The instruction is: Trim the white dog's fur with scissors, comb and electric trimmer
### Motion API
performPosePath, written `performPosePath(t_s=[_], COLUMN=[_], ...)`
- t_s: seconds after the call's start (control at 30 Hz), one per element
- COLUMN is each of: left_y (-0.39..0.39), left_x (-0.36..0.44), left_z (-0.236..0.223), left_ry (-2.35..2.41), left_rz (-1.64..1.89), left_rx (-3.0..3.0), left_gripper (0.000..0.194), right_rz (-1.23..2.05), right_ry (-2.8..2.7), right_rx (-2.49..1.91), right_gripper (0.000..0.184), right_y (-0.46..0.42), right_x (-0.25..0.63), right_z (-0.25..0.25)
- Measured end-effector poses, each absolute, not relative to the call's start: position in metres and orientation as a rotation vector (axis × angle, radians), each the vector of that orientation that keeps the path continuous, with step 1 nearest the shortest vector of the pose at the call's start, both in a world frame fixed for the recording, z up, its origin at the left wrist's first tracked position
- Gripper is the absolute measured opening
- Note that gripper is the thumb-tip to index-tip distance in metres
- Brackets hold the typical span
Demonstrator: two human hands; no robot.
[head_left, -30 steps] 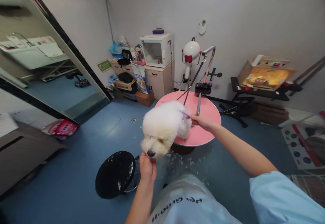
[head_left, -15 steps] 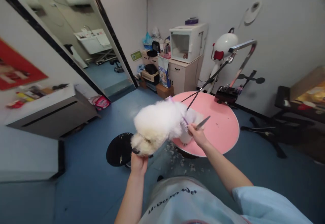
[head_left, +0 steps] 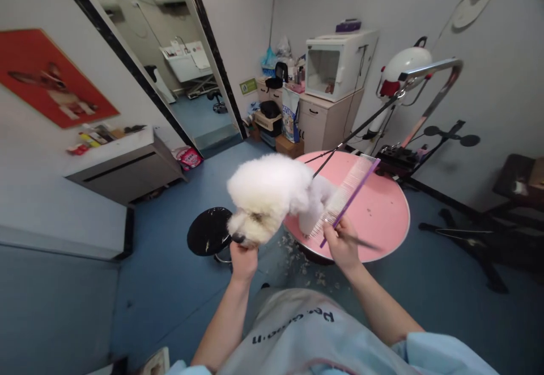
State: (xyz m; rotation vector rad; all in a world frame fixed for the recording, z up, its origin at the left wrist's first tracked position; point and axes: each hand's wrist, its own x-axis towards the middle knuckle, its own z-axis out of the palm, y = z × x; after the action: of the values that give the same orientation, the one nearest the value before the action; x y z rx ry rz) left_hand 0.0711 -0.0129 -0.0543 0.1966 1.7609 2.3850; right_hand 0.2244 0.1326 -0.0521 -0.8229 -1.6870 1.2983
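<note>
A fluffy white dog (head_left: 272, 194) stands on the round pink grooming table (head_left: 382, 211), its head over the table's near-left edge. My left hand (head_left: 243, 260) is closed under its muzzle, holding the chin. My right hand (head_left: 342, 244) is closed on a long purple-spined metal comb (head_left: 346, 196), lifted just right of the dog's side, and also holds dark scissors (head_left: 361, 243) pointing right. A black leash (head_left: 352, 134) runs from the dog's neck up to the metal grooming arm (head_left: 433, 89).
A black round stool (head_left: 208, 232) stands on the blue floor left of the table, with cut fur scattered below. A grey counter (head_left: 127, 162) sits at the left wall, cabinets and a white dryer box (head_left: 335, 63) at the back, a dark stand (head_left: 476, 233) at right.
My right hand has drawn back from the dog's coat toward me and raised the comb so its full length shows. The view has swung left.
</note>
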Motion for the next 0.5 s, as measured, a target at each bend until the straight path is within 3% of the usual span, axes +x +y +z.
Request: performPosePath(t_s=[0.13,0.27,0.37,0.5], left_y=[0.007,0.022,0.029,0.028], left_x=[0.089,0.094,0.087,0.074], left_z=[-0.041,-0.044,-0.050,-0.054], left_ry=[1.713,1.621,1.578,1.497], left_rz=[2.318,2.367,2.343,2.336], left_rx=[0.302,0.358,0.434,0.462], left_gripper=[0.033,0.044,0.050,0.046], right_rz=[0.875,0.605,0.610,0.852], right_ry=[-2.052,-1.980,-1.942,-1.861], right_rx=[-0.696,-0.917,-0.907,-1.083], right_gripper=[0.021,0.029,0.030,0.036], right_y=[0.116,0.116,0.114,0.118], right_x=[0.217,0.210,0.205,0.189], right_z=[-0.051,-0.060,-0.069,-0.101])
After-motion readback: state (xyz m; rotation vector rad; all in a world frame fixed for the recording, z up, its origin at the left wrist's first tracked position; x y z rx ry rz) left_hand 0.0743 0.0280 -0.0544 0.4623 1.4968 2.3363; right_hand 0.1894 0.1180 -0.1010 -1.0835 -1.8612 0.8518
